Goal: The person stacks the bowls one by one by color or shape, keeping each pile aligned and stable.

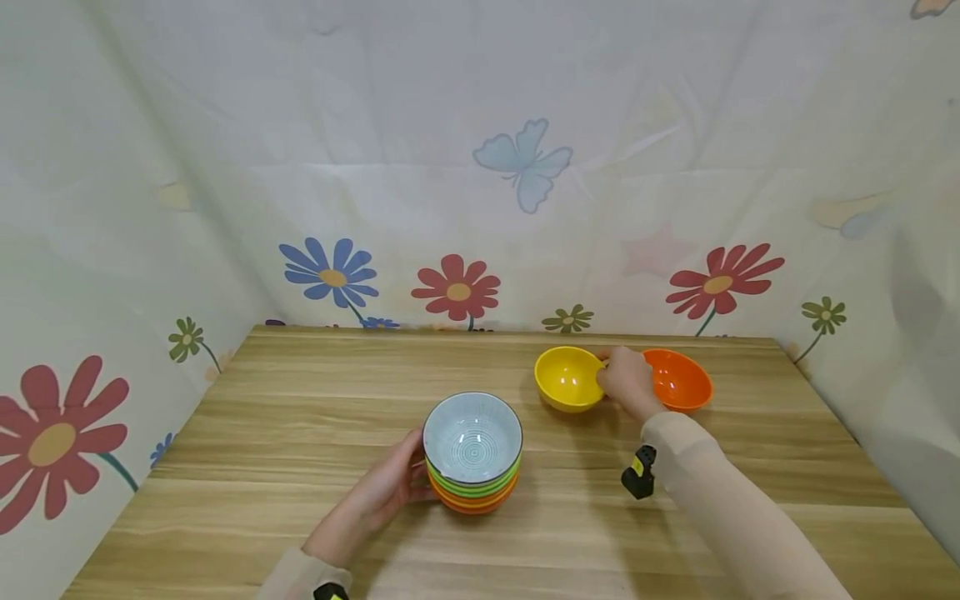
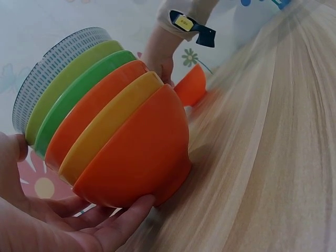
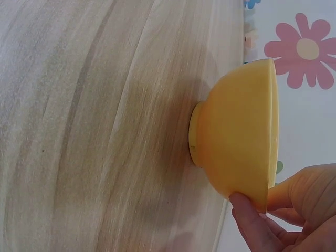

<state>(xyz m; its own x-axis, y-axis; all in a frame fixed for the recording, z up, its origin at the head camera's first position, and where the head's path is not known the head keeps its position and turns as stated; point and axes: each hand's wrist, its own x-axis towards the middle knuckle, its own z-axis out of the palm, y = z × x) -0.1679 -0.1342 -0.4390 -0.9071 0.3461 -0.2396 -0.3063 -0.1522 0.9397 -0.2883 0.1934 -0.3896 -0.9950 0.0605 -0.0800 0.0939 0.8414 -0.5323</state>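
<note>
Gathering bowls on a wooden counter [image 1: 300, 517] backed by flowered cloth: left hand [image 1: 378, 492] cupped against the side of a stack of nested bowls [image 1: 472, 475], fingers [image 2: 123, 220] curled under and around the lowest orange bowl, thumb up near the patterned grey-blue bowl [image 1: 472, 437] on top. Right hand [image 1: 626, 383] reaching to the far side of the counter, fingers [image 3: 252, 223] and thumb pinched on the near rim of a yellow bowl [image 1: 567, 379], foot of the bowl seemingly still down on the wood. Just beside that hand, on its other side, a single orange bowl [image 1: 678, 379], untouched. Judged from the layout, mid-collection: two loose bowls yet to join the stack, yellow one now being taken. Next move likely calling for a clean lift by the rim, a carry across to the stack near the front centre of the counter, and a level set-down into the top bowl, with the left hand steadying the pile against tipping.
</note>
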